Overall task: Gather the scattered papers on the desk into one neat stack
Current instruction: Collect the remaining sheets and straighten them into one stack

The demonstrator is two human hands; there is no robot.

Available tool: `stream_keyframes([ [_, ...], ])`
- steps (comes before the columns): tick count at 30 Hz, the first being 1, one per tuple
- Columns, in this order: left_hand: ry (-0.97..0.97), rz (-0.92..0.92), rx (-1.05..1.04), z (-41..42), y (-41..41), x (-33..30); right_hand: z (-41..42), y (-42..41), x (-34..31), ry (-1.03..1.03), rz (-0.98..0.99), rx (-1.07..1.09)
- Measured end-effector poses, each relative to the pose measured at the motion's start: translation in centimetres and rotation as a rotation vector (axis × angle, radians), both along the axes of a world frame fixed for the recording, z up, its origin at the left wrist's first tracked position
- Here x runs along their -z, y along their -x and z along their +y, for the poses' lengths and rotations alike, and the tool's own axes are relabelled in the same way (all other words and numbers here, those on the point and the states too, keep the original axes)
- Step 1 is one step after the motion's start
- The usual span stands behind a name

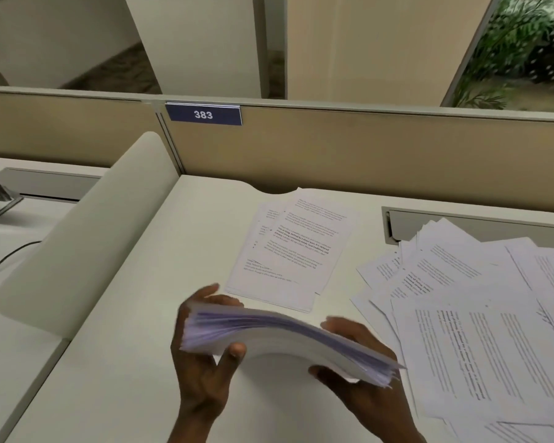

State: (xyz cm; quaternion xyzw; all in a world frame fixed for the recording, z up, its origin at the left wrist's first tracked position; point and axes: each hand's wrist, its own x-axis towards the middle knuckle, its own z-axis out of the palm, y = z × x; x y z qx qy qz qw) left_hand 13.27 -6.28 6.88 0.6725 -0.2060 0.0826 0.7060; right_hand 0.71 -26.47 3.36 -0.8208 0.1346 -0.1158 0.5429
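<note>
left hand (202, 362) clamped on the near-left end of a thick stack of paper (282, 340), thumb pressed up against the lower edge, fingers curled over the far side. right hand (362, 378) clamped on the stack's right end, thumb beneath, fingers wrapped over the top. hands well apart, one at each end. stack held above the white bench (135, 362), raised on its long edge and bowed, sheet edges fanned and uneven at the right corner, blurred.

just beyond the hands, on the bench, lay a small loose pile of printed sheets (291, 251), several pages overlapping at slightly different angles, far corner reaching a curved cable cutout (274, 188) at the bench's back edge. to the right lay a wider spread of scattered printed papers (480, 314), overlapping in many directions and running off the right and lower edges of view; far corners overlapped a grey cable tray lid (474, 223) set into the bench.

left of the hands stood a curved white side divider (87, 238), with a dark cable (10, 255) on the neighbouring surface beyond it. behind the bench ran a beige partition (365, 148) bearing a blue label reading 383 (203, 114). green plants (525, 43) showed at the top right.
</note>
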Motion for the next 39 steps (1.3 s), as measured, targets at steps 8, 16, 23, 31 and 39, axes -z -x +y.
stream_keyframes([
  [8, -0.064, -0.116, -0.191, -0.6, 1.5, -3.3, 3.3, -1.1, -4.2, -0.015, -0.596, 0.285],
  [16, -0.43, -0.555, -0.245, 0.7, 0.2, -3.3, 2.6, -0.7, -5.8, 0.436, -0.655, 0.329],
  [23, -0.439, -0.548, -0.238, 1.2, -0.6, -2.5, 1.6, -0.4, -5.5, 0.596, -0.632, 0.235],
  [31, -0.007, -0.01, -0.023, 0.3, 0.2, -0.9, 1.5, -0.3, -5.3, 0.247, -0.532, 0.234],
  [39, 0.054, 0.189, -0.023, -1.3, 0.3, 0.5, 6.1, -1.3, -1.7, -0.347, -0.292, 0.562],
])
